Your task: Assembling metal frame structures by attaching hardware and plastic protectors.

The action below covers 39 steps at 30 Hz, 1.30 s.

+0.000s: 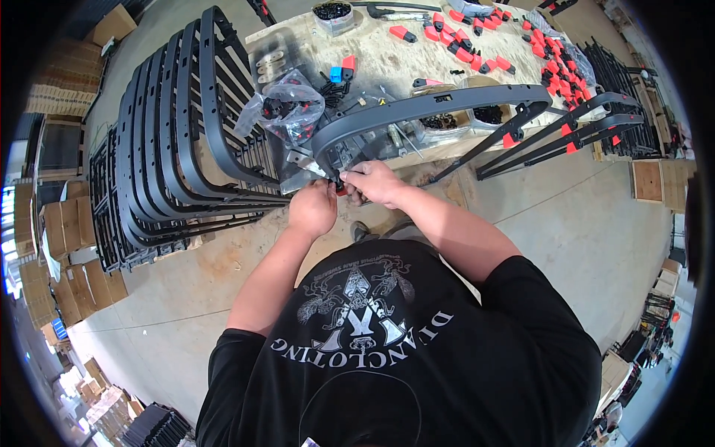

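A dark grey, U-shaped metal frame (432, 103) rests across the front of the workbench. Its near-left end comes down between my two hands. My left hand (314, 207) is closed at that end, its fingertips pressed against it. From the other side, my right hand (375, 184) pinches the same end, thumb and forefinger together. A small red piece (341, 191) shows below the fingertips, mostly covered by them. Close to my hands on the bench lie a flat metal bracket (304, 161) and a clear plastic bag (287, 108) with red and black parts.
Several similar frames (175, 127) stand in a row at left; more frames (588, 134) lean at right. Red-and-black plastic pieces (462, 45) cover the far side of the workbench (357, 56). Tubs of small black parts (333, 16) stand there. Cardboard boxes (67, 223) are stacked farther left.
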{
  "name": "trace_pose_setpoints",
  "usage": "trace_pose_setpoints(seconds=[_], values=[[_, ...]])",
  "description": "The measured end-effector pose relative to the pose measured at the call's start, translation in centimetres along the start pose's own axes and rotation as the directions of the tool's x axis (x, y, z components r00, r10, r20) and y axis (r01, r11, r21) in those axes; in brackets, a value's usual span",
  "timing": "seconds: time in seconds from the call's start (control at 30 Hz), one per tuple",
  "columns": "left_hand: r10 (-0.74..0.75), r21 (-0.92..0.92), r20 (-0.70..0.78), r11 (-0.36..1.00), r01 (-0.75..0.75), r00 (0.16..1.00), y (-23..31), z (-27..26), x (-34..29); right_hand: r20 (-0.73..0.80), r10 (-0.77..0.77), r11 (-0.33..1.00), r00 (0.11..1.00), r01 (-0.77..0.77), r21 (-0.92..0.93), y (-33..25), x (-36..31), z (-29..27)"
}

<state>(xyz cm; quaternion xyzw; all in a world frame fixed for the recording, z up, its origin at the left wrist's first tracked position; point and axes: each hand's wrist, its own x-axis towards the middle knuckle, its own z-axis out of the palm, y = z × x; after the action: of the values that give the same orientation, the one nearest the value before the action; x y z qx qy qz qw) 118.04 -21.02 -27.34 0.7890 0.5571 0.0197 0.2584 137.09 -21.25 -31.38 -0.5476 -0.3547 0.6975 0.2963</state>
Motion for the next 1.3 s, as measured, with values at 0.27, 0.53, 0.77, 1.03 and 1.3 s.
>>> trace_pose_setpoints(seconds=[0.27,0.53,0.77,1.03,1.3], values=[[-0.009,-0.006,0.0,1.0,0.009,1.0,0.0,0.2,0.0,-0.094,0.123,0.984,0.988,-0.134,-0.119,0.5,1.0,1.1],[-0.033,-0.028,0.017,0.999,0.034,0.999,0.1,0.1,-0.1,-0.038,0.094,0.994,0.995,-0.095,-0.046,-0.5,0.4,0.8],[-0.023,-0.014,0.029,1.0,0.024,0.999,0.4,-0.1,0.1,-0.18,-0.235,0.939,0.955,0.175,-0.296,0.4,0.4,1.3],[-0.035,-0.002,0.048,0.999,0.035,0.998,0.7,-0.2,0.1,-0.179,-0.22,0.932,0.959,0.153,-0.328,0.6,0.2,1.3],[-0.025,0.003,0.06,1.0,0.025,0.998,0.7,0.0,0.4,-0.186,-0.176,0.956,0.967,0.123,-0.268,2.3,1.5,1.5]])
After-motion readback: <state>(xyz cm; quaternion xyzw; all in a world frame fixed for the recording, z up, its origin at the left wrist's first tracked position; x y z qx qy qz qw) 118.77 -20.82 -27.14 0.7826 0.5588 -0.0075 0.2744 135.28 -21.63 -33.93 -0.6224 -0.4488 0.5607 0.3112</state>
